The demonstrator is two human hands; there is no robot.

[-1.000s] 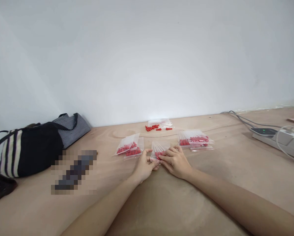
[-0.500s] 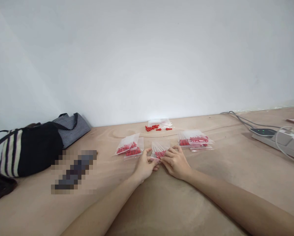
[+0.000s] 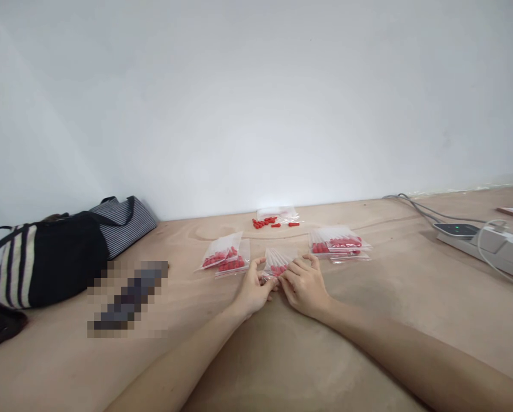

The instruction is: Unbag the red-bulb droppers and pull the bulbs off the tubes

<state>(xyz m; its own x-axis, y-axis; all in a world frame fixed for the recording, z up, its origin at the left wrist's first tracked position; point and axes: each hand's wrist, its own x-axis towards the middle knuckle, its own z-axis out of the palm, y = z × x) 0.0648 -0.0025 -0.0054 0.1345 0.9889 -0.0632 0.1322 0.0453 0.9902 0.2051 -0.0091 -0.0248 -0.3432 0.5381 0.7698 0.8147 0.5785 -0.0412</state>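
Between my hands is a small clear plastic zip bag (image 3: 281, 256) with several red pieces inside; its near edge is partly hidden by my fingers. My left hand (image 3: 256, 290) is closed on the left side of that edge, thumb and fingers pinching it. From the right, my right hand (image 3: 305, 284) grips the same edge, its fingers bent over the bag. Filled bags of red pieces (image 3: 224, 254) lie just left of my left hand. Another stack of filled bags (image 3: 339, 242) sits to the right, beyond my right hand.
Loose red pin-shaped pieces (image 3: 265, 222) and clear plastic bags (image 3: 284, 214) lie near the wall. At left are a black bag with striped trim (image 3: 67, 260) and a blurred dark object (image 3: 130, 297). A power strip (image 3: 492, 249) with cables stands at right.
Both hands stay on the bag's near edge with only slight finger movement. The whole view has shifted a little; the surrounding bags and loose pieces lie as before.
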